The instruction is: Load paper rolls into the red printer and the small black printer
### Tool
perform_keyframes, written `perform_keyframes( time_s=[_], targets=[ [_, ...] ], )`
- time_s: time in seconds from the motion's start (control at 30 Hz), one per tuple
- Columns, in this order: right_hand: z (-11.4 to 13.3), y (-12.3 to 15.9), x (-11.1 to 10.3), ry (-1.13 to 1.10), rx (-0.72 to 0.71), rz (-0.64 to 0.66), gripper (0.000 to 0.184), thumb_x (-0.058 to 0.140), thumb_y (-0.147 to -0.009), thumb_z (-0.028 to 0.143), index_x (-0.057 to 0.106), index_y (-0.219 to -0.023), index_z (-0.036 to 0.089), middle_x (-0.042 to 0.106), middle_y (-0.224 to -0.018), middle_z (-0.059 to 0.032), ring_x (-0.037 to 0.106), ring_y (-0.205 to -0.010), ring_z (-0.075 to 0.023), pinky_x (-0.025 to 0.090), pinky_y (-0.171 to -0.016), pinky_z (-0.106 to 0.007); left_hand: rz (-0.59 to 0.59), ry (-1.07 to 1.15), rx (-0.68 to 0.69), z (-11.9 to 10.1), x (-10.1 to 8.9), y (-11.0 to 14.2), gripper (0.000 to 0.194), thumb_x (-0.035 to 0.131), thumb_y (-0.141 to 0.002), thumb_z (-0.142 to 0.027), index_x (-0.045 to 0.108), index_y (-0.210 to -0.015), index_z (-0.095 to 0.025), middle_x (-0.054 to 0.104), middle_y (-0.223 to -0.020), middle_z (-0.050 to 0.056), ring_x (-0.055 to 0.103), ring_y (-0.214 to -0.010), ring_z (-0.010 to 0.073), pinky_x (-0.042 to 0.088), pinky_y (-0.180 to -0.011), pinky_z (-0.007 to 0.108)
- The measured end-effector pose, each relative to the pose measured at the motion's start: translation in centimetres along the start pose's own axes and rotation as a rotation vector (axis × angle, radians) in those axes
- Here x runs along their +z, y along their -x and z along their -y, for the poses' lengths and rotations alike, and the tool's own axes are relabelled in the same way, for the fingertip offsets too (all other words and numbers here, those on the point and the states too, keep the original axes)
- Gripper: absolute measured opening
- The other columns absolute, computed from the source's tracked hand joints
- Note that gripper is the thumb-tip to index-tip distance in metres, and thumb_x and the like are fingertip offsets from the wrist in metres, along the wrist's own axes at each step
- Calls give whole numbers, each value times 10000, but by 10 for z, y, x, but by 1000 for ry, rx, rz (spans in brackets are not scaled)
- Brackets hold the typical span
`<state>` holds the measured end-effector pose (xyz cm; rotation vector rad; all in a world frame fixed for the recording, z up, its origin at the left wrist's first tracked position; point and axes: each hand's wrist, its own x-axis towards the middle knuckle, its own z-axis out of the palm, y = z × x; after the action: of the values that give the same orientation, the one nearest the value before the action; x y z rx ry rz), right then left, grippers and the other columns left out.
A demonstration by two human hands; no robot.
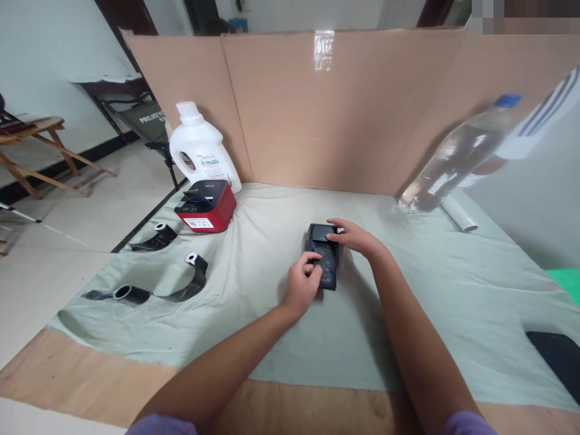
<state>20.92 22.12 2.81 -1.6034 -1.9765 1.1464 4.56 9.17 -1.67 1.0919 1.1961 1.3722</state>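
A black handheld device point(327, 275), with a small dark screen at its far end and looking like a card payment terminal, lies on the pale green cloth point(254, 338). My right hand point(356, 237) grips its far right corner, thumb on the screen part and index finger along the top edge. On the near left side, my left hand point(304, 281) has its fingers curled against the device, the index finger reaching over its front. The left fingertips partly cover the lower face, so the keys there cannot be made out.
At left stand a red and black box-shaped machine point(222, 208) and a white detergent jug point(199, 145). Curled black strips on cores point(194, 281) lie nearer. A tilted clear bottle point(457, 157), a white tube point(458, 214) and a dark flat object point(555, 356) are at right. Cardboard point(317, 121) walls the back.
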Motion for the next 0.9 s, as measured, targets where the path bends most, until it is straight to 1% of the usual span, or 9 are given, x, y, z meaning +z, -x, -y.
perform_keyframes(
  time_s=[0.07,0.13,0.23,0.3,0.4,0.5,0.67,0.83,0.9],
  targets=[
    [0,4,-4,-50,22,48,618,660,-897,303,516,-1492,221,529,-1510,-133,660,-1073,-235,556,-848,-333,-66,-12,32,-7,-10,-17,217,621,-856,-314,627,-1034,-190,385,-519,-88,326,-475,97,257,-506,220],
    [-1,7,-7,-78,46,92,626,657,-892,331,510,-1496,254,535,-1506,-110,653,-1067,-234,553,-755,-300,-72,-70,39,-12,-22,-43,291,660,-861,-344,640,-1103,-184,420,-534,-78,377,-493,103,290,-522,219],
    [-5,10,-11,-118,84,134,667,667,-874,394,489,-1509,294,553,-1478,-94,639,-1034,-230,515,-646,-262,100,-129,-86,-12,-35,-80,504,734,-832,-381,634,-1272,-156,512,-557,-48,469,-529,127,348,-552,230],
    [-8,12,-11,-186,99,153,717,671,-860,427,451,-1533,312,561,-1459,-97,641,-965,-215,484,-588,-248,196,-120,-154,-8,-39,-94,631,779,-804,-396,613,-1353,-134,539,-556,-34,495,-531,137,367,-557,238],
    [-12,15,-8,-309,104,176,767,675,-840,419,416,-1552,300,583,-1413,-107,633,-895,-197,447,-535,-238,253,-71,-202,-3,-42,-98,703,812,-782,-400,602,-1396,-128,549,-558,-22,505,-526,135,366,-546,236],
    [-15,16,-3,-395,103,152,766,689,-810,357,449,-1533,273,555,-1432,-104,608,-861,-179,420,-504,-230,285,-62,-262,-5,-42,-95,716,770,-830,-371,547,-1465,-127,542,-555,-23,489,-520,123,337,-523,222],
    [-20,15,4,-524,92,124,879,734,-761,280,403,-1575,267,559,-1407,-103,543,-720,-127,392,-481,-229,257,-164,-264,-12,-35,-94,699,696,-887,-270,472,-1530,-108,484,-513,-59,440,-496,100,330,-520,212],
    [-23,16,6,-551,85,109,901,758,-751,302,403,-1579,293,497,-1497,-82,558,-768,-138,402,-476,-226,251,-198,-290,-14,-34,-92,673,647,-927,-247,442,-1552,-107,491,-485,-59,420,-463,99,334,-513,220],
    [-23,17,7,-550,73,104,887,757,-764,321,407,-1578,301,539,-1445,-82,573,-783,-146,420,-492,-229,248,-212,-279,-13,-36,-91,665,655,-931,-273,457,-1544,-111,508,-493,-51,427,-465,100,326,-506,220]
  ],
)
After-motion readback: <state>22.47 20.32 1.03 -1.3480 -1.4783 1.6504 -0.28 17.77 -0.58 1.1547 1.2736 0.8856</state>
